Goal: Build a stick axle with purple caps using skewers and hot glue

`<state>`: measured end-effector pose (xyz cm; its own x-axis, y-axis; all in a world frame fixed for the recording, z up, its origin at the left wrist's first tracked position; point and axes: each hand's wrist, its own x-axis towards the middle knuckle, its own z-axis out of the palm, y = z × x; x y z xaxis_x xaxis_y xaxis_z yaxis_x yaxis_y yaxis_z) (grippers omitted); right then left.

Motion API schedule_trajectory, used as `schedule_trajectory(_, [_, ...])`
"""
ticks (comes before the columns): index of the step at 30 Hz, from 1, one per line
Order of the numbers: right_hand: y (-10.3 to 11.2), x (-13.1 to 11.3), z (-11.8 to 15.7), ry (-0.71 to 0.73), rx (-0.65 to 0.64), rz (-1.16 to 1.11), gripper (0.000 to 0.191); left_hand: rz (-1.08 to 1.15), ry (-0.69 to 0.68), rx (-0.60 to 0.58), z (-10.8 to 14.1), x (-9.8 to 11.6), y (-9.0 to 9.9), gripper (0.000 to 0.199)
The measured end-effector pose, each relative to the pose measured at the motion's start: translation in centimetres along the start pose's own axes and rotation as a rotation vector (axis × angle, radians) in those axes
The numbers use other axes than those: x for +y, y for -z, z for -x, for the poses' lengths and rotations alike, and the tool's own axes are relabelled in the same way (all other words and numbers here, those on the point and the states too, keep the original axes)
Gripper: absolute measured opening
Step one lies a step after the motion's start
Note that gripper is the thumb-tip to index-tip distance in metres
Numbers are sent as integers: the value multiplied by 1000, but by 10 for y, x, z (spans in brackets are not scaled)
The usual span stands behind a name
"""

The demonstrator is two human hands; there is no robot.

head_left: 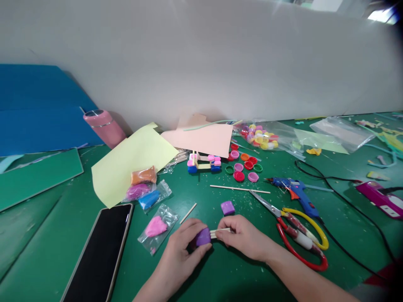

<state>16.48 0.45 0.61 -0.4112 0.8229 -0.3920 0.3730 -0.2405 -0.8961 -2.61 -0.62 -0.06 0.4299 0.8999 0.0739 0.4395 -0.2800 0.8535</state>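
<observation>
A purple clay block (203,237) is held between the thumb and fingers of my left hand (181,251). Several short pale sticks (217,233) reach rightward from the block, and my right hand (244,237) pinches their far ends. Just above my right hand lies a second purple clay block (227,207). One short stick (188,213) rests beyond my left hand, and a longer stick (239,189) lies farther back. A small model of pink, white and blue clay joined by sticks (204,162) stands near the middle of the table.
A phone (99,253) and bagged clay (156,227) lie left. Scissors (299,235) and a blue glue gun (294,191) with a black cable are right. Bottle caps (239,176), paper sheets (126,163) and a pink bottle (105,128) sit farther back.
</observation>
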Motion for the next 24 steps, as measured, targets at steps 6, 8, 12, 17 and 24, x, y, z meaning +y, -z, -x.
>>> schedule_trajectory(6, [0, 1, 2, 0, -1, -2, 19, 4, 5, -13, -1, 0, 0, 17])
schedule_trajectory(8, [0, 1, 2, 2, 0, -3, 19, 3, 3, -7, 0, -1, 0, 18])
schedule_trajectory(12, [0, 1, 1, 2, 1, -7, 18, 9, 8, -8, 0, -1, -1, 17])
schedule_trajectory(17, [0, -1, 1, -8, 0, -10, 18, 15, 6, -13, 0, -1, -1, 17])
schedule_trajectory(24, [-1, -1, 2, -6, 2, -7, 18, 9, 4, -1, 0, -1, -1, 18])
